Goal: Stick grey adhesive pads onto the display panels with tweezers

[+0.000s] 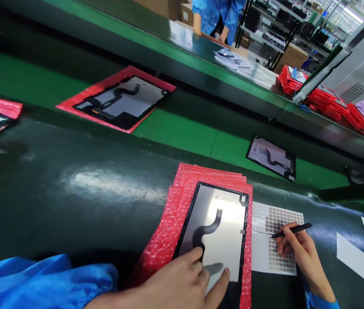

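A flat rectangular panel with a silvery-grey back and black border (230, 227) is laid on a stack of red bubble-wrap sheets (182, 214), which is set on the dark green, glossy surface (88, 193) and reaches almost to its far edge. The left forearm, covered by a loose blue sleeve (46, 281), is stretched from the lower left toward the panel. The left hand (182, 281) is held low with its back upward, half-open; the index finger is pointed forward, its tip placed at the lower part of a black, S-curved ribbon cable (206, 230), while the thumb is spread apart over the panel's lower half. Nothing is seen gripped by it.

The right forearm is angled up and leftward from the lower right. By the right hand (301, 249), a slim black pointed tool (298, 228) is pinched between thumb and index finger, the other fingers being curled beneath. The tool's tip is directed left over a white sheet bearing grids of small grey-brown squares (281, 257), placed on the surface just beside the stack; whether the sheet is touched by the tip cannot be told.
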`<state>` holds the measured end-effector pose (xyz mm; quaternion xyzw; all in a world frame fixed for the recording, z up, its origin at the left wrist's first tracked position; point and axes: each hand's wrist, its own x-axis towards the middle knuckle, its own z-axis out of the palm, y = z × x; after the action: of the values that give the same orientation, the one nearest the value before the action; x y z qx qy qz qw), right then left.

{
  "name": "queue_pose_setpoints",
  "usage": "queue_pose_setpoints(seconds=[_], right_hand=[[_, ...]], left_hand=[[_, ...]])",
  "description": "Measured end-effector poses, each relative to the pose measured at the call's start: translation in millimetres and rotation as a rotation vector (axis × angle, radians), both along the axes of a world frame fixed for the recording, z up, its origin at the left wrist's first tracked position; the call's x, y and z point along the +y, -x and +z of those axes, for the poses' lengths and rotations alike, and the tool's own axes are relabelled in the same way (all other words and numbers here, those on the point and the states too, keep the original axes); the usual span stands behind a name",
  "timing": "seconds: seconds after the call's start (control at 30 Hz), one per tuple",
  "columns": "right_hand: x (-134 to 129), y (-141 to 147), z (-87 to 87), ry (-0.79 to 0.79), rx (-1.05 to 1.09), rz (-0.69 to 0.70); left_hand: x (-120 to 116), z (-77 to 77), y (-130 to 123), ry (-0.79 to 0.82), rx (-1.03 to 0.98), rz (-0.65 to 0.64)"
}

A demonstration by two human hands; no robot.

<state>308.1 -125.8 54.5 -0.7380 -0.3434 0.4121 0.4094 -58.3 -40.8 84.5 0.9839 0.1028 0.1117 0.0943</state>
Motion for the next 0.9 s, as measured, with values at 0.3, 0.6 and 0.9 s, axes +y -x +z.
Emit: queue_pose_setpoints(seconds=[0.3, 0.6, 0.9], right_hand=[[15.5, 14.1, 15.8, -0.107, 0.186, -0.131], [81.2, 129.3, 33.9, -0.16, 0.27, 0.205], [112.4, 183.9, 20.4, -0.133, 0.176, 0.287]], left_hand=[[-12.3, -35.7, -4.3, -0.12, 0.086, 0.109], [-3.3, -39.9, -12.7, -0.09, 0.055, 0.131], [-6.5, -54.6, -9.9, -0.067, 0.127, 0.145]])
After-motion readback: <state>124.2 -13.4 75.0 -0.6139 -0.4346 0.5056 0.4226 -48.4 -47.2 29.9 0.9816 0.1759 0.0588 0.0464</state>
